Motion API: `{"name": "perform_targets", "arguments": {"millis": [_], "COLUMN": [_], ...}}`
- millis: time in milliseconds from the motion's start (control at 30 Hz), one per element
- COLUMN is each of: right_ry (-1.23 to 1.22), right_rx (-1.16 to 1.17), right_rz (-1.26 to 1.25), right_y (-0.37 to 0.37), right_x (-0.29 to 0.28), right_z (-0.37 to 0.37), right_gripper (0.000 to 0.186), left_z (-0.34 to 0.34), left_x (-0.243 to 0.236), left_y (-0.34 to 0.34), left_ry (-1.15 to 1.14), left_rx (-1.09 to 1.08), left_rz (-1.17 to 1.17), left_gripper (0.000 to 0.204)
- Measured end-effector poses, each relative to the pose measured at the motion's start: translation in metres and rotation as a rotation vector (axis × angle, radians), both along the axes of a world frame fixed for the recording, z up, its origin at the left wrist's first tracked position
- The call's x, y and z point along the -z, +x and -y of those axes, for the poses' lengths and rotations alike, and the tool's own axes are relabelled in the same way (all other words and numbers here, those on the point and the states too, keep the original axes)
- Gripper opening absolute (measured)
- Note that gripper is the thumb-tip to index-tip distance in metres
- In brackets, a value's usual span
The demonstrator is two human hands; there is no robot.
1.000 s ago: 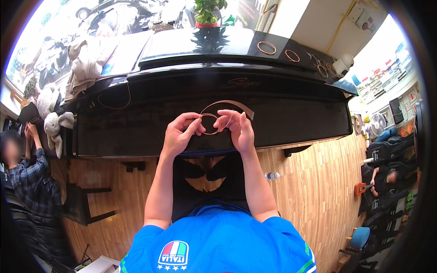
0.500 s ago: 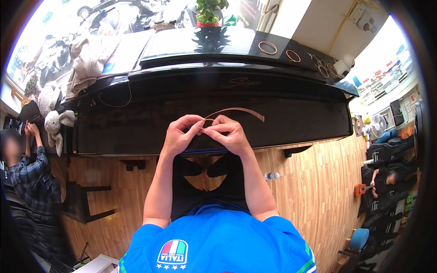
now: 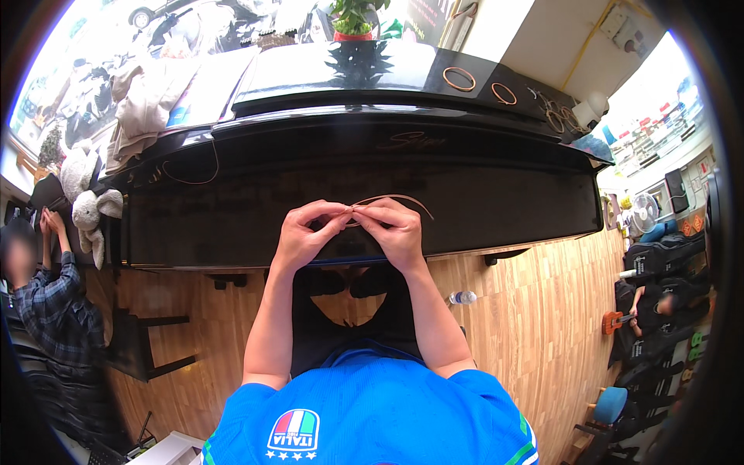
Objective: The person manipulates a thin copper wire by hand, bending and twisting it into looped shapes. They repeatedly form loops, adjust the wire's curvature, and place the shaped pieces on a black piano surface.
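Note:
A thin, flat tan strip [image 3: 417, 202] is pinched between my two hands above the black piano's closed lid [image 3: 504, 198]. My left hand [image 3: 304, 235] is closed, thumb and forefinger gripping the strip near its middle bend. Close against those fingertips, my right hand [image 3: 397, 235] is also pinched shut on the strip. From there one length arcs away over the right hand, its free end pointing right. A short curved part shows beneath the fingertips; the fingers hide where the strip's parts meet.
On the piano top lie two tan rings [image 3: 459, 79] [image 3: 504, 94] and several looped strips [image 3: 559, 116]. A potted plant [image 3: 353, 23], cloth [image 3: 143, 97] and papers stand along the back. A plush rabbit [image 3: 89, 217] is at left, near a seated person. A bottle [image 3: 463, 297] is on the floor.
The fingertips have come together, and the strip has turned, now showing its narrow edge. Its free end has dropped slightly and moved left.

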State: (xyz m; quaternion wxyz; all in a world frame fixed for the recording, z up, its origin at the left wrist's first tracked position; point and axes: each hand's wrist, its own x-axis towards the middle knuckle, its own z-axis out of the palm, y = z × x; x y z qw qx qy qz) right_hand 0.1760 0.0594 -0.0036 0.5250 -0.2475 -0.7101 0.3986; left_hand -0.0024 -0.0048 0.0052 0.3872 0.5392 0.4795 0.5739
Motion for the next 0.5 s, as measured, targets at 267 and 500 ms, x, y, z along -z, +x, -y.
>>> {"name": "perform_targets", "arguments": {"millis": [267,500], "right_ry": [-0.225,-0.328], "right_rx": [-0.03,-0.053], "right_rz": [-0.148,-0.021], "right_y": [0.0,0.003], "right_x": [0.009,-0.001], "right_z": [0.007,0.004], "right_gripper": [0.034,0.045], "left_z": [-0.002,0.002], "left_x": [0.005,-0.001], "left_y": [0.002,0.002], "left_ry": [0.012,-0.027], "left_rx": [-0.079,-0.087], "left_rz": [0.004,-0.014], "left_gripper": [0.022,0.026]}}
